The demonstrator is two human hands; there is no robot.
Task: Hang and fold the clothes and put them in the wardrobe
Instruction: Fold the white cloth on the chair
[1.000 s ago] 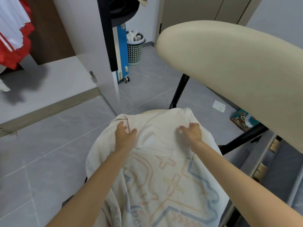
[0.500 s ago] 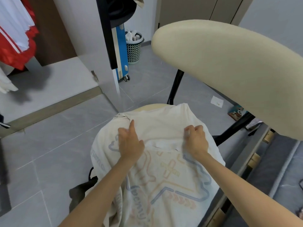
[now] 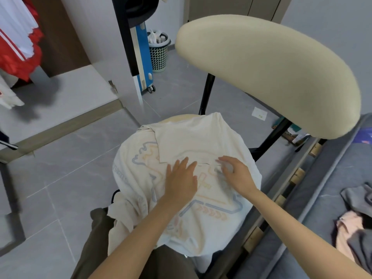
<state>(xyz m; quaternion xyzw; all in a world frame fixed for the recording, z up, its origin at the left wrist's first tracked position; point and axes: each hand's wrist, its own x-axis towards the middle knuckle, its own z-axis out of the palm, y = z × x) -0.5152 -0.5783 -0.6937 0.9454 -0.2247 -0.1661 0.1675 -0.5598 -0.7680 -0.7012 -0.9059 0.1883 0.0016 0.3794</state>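
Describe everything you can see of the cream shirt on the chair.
The shirt is cream, soft-looking cloth with a pastel orange and blue line print and lettering. It lies spread over the round chair seat, its edges hanging over the sides, wrinkled at the near left. Its far part is folded back over the print. The left hand presses flat on it beside the fold's edge; the right hand rests at that edge, fingers too blurred to judge the grip.

1. Blocked at upper right by the cream backrest point(image 3: 271, 73), beyond the seat point(image 3: 178, 118).
2. Hemmed at right by the bed point(image 3: 332, 178), just beside the seat.
3. Open over bare floor tiles point(image 3: 60, 178) at left centre.
4. Narrowed at upper centre by wardrobe panel point(image 3: 100, 47), blue suitcase point(image 3: 144, 57) and basket point(image 3: 159, 55).
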